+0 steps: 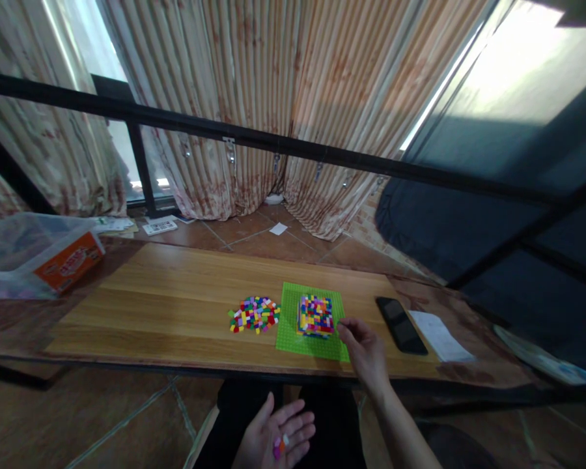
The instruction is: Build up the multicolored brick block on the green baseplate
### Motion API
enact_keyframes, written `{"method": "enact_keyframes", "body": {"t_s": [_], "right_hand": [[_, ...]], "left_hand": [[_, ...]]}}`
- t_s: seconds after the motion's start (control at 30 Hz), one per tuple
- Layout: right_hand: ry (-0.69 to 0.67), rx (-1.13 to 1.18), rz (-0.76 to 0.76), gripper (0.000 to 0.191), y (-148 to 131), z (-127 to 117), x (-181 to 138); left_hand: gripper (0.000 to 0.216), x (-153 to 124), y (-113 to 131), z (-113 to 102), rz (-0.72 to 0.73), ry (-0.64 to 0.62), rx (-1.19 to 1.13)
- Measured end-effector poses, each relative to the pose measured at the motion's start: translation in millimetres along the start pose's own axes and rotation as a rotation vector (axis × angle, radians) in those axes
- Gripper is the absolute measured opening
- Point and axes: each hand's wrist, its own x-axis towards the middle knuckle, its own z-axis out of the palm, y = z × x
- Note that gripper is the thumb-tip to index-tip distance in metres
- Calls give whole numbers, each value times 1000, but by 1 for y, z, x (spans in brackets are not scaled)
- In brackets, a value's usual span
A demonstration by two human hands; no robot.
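Note:
My left hand (279,435) is palm up below the table edge, fingers spread, with a few small toy bricks (278,449) in pink, orange and white lying loose on it. Over the right side of the green baseplate (288,339), my right hand (364,345) has its thumb and forefinger pinched together; whatever is between them is too small to make out. Just left of those fingertips, a multicoloured block of stacked bricks (315,316) stands on the baseplate. A loose pile of coloured bricks (254,314) lies on the wooden table left of the baseplate.
A black phone (401,325) and a white paper sheet (442,336) lie to the right on the table (166,293). At the far left stands a clear plastic box (19,251) with an orange label. A dark metal rail (254,138) crosses beyond the table, before curtains (254,78).

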Motion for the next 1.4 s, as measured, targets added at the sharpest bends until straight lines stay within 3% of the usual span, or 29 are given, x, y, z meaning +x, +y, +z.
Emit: {"method": "enact_keyframes", "body": {"t_s": [0.27, 0.77, 1.17, 1.4], "right_hand": [[27, 134, 18, 33, 18, 19, 36], [90, 396, 316, 33, 23, 30, 36], [58, 396, 381, 31, 14, 32, 38], [51, 355, 417, 27, 5, 34, 41]], "left_hand": [[56, 6, 1, -12, -6, -39, -6], [47, 7, 2, -9, -39, -53, -5], [46, 8, 0, -10, -10, -25, 23], [48, 5, 0, -10, -23, -81, 11]]}}
